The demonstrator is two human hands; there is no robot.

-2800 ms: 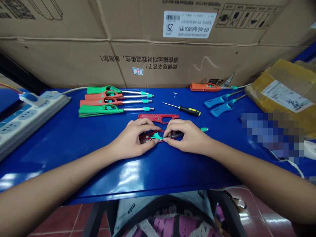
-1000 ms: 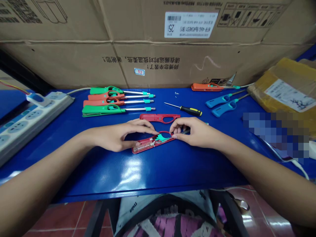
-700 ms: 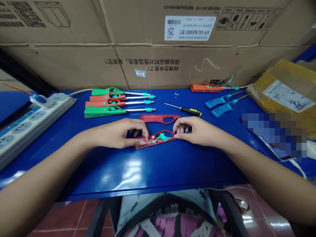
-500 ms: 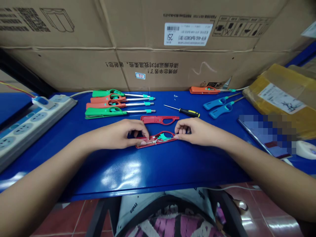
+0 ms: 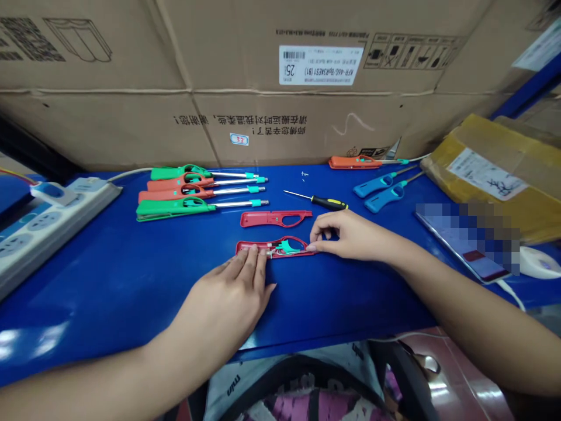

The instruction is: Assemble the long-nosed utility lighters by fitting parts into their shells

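A red lighter shell half (image 5: 302, 240) lies on the blue table with its hollow side up. Inside it sit a teal trigger (image 5: 287, 247) and thin white wires. My left hand (image 5: 234, 286) reaches from the near side, its fingers stretched out and their tips pressing on the shell's left end, covering what lies there. At the shell's right tip, my right hand (image 5: 342, 234) pinches with thumb and forefinger, the other fingers curled. Just beyond lies the matching red shell half (image 5: 265, 218), untouched.
Several green and orange long lighters (image 5: 175, 207) lie at the back left, beside a power strip (image 5: 44, 225). A screwdriver (image 5: 328, 202), blue lighter shells (image 5: 385, 197) and an orange lighter (image 5: 355, 162) lie behind my right hand. At right are a phone (image 5: 477, 257) and a taped box (image 5: 482, 169).
My left hand has swung from the shell's left side to its near side, going from curled fingers to stretched ones. My right hand stays at the right tip. The view has shifted slightly.
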